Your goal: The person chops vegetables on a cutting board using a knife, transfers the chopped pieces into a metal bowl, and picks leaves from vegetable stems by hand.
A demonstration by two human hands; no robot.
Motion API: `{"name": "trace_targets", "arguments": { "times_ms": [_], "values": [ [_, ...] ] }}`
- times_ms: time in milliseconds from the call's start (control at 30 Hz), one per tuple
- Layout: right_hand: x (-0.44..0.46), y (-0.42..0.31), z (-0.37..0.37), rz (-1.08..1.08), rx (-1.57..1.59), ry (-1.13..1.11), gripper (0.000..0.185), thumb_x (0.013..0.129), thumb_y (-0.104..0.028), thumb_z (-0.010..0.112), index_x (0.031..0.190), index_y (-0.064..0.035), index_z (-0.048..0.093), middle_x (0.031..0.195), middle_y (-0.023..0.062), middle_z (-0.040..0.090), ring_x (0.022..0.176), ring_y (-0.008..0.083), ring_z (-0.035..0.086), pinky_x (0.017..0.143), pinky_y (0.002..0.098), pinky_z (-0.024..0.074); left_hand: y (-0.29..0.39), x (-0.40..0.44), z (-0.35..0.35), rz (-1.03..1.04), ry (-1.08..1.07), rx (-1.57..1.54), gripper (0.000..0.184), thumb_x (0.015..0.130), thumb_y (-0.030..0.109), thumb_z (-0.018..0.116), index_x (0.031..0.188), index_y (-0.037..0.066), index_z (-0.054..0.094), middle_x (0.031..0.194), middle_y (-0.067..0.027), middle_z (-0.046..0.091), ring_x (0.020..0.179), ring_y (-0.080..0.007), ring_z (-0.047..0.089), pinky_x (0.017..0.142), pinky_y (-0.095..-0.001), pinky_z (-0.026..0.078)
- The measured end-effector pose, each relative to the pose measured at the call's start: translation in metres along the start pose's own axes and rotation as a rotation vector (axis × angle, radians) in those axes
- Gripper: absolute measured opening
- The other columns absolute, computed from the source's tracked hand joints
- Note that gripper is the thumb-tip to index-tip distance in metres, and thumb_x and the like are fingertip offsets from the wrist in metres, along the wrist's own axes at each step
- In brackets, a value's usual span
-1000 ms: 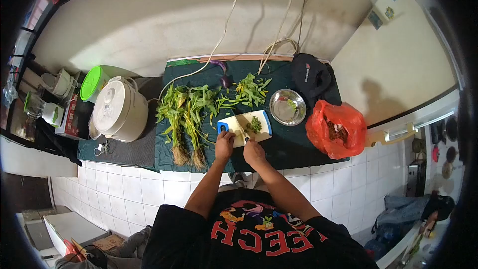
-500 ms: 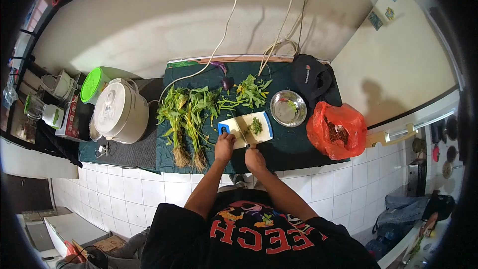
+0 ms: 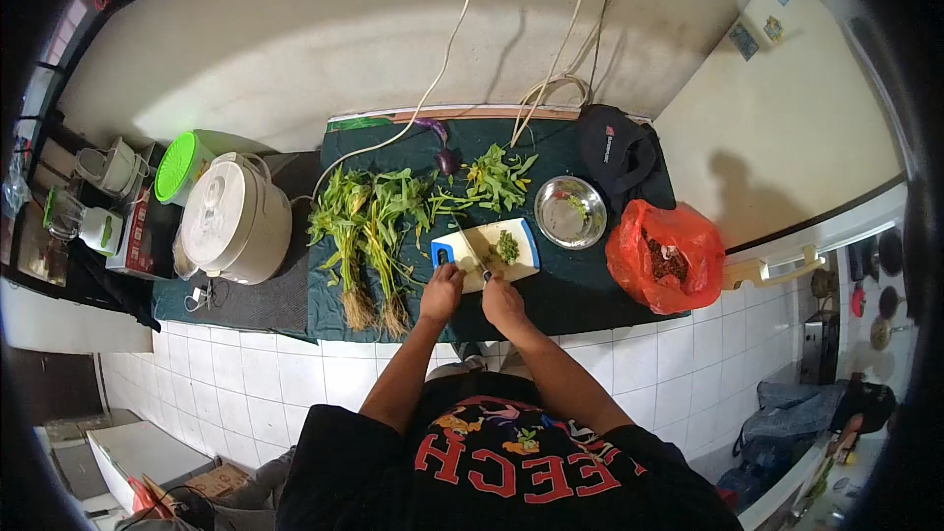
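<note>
My right hand [image 3: 502, 301] grips a knife [image 3: 473, 250], its blade pointing away from me across the white cutting board [image 3: 474, 287] with blue ends. On the board's near left corner, close to the blue handle hole, rests my left hand [image 3: 444, 285], its fingers curled down. What these fingers hold, if anything, is hidden. A small heap of chopped greens [image 3: 507, 247] lies on the board to the right of the blade. Beyond the board are picked leaves [image 3: 500, 180], and left of it lie bunches of leafy greens [image 3: 379, 226] with roots on.
A metal bowl [image 3: 570, 213] with a few green bits stands right of the board, beside a red plastic bag [image 3: 665, 258] and a black cap [image 3: 615, 147]. Purple eggplants [image 3: 445, 159] lie at the back. A rice cooker [image 3: 234, 221] stands left; a cable [image 3: 379, 149] crosses the table.
The knife blade has tilted further to the left at its tip, and my right hand has shifted slightly. My left hand stays at nearly the same spot.
</note>
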State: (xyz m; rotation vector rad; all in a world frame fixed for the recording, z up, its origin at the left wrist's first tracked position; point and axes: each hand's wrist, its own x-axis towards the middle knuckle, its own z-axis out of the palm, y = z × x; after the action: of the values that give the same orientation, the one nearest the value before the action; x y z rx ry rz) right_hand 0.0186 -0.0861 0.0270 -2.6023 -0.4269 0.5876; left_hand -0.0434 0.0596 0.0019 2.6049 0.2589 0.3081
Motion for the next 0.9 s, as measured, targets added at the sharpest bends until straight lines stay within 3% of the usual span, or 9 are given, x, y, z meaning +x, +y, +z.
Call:
{"name": "trace_targets", "arguments": {
  "times_ms": [267, 467, 567, 633, 867, 900],
  "values": [
    [-0.013, -0.004, 0.006, 0.115, 0.022, -0.061, 0.028, 0.099, -0.019, 0.047, 0.112, 0.0049, 0.052, 0.093, 0.0275, 0.069, 0.09, 0.0433, 0.069, 0.078, 0.0511, 0.0566, -0.01, 0.0, 0.002, -0.036, 0.01, -0.154, 0.02, 0.086, 0.007, 0.059, 0.1, 0.007, 0.073, 0.102, -0.01, 0.065, 0.099, -0.0311, 0.063, 0.081, -0.0416, 0.054],
    [-0.004, -0.009, 0.008, 0.004, -0.064, 0.016, 0.031, 0.1, -0.025, 0.049, 0.111, 0.0038, 0.053, 0.09, 0.0262, 0.069, 0.088, 0.0416, 0.07, 0.077, 0.0501, 0.0568, -0.007, 0.012, -0.003, -0.174, 0.025, -0.236, 0.014, 0.081, 0.006, 0.065, 0.091, 0.005, 0.075, 0.093, -0.0153, 0.069, 0.087, -0.0353, 0.067, 0.079, -0.0424, 0.055],
    [-0.013, 0.001, 0.017, 0.026, -0.001, -0.029, 0.029, 0.1, -0.022, 0.048, 0.111, 0.005, 0.053, 0.091, 0.0265, 0.069, 0.089, 0.0419, 0.069, 0.077, 0.0496, 0.0568, -0.006, 0.015, -0.002, -0.215, 0.029, -0.275, 0.014, 0.077, 0.006, 0.067, 0.089, 0.005, 0.076, 0.089, -0.0188, 0.07, 0.081, -0.0363, 0.069, 0.076, -0.0433, 0.056],
    [-0.008, -0.003, 0.018, -0.028, -0.047, 0.001, 0.026, 0.097, -0.012, 0.045, 0.113, 0.0083, 0.051, 0.09, 0.0261, 0.07, 0.084, 0.0411, 0.071, 0.072, 0.0485, 0.0585, -0.01, 0.02, 0.001, -0.252, 0.019, -0.334, 0.016, 0.077, 0.007, 0.067, 0.09, 0.004, 0.075, 0.087, -0.0196, 0.071, 0.079, -0.036, 0.07, 0.075, -0.0426, 0.057],
    [-0.02, -0.015, -0.002, -0.105, -0.012, 0.048, 0.026, 0.098, -0.014, 0.045, 0.111, 0.0078, 0.052, 0.091, 0.0267, 0.069, 0.086, 0.0421, 0.07, 0.073, 0.0501, 0.0576, -0.011, 0.02, 0.002, -0.313, 0.042, -0.337, 0.016, 0.078, 0.008, 0.066, 0.09, 0.004, 0.074, 0.085, -0.0201, 0.071, 0.079, -0.0368, 0.07, 0.073, -0.0431, 0.057],
    [-0.023, -0.012, 0.004, -0.019, -0.014, -0.014, 0.025, 0.098, -0.013, 0.045, 0.112, 0.0072, 0.052, 0.093, 0.0273, 0.069, 0.088, 0.0425, 0.07, 0.074, 0.0505, 0.0572, -0.012, 0.02, 0.003, -0.323, 0.028, -0.349, 0.016, 0.079, 0.008, 0.066, 0.092, 0.003, 0.072, 0.085, -0.0205, 0.071, 0.079, -0.0376, 0.07, 0.072, -0.0439, 0.056]
  ]
}}
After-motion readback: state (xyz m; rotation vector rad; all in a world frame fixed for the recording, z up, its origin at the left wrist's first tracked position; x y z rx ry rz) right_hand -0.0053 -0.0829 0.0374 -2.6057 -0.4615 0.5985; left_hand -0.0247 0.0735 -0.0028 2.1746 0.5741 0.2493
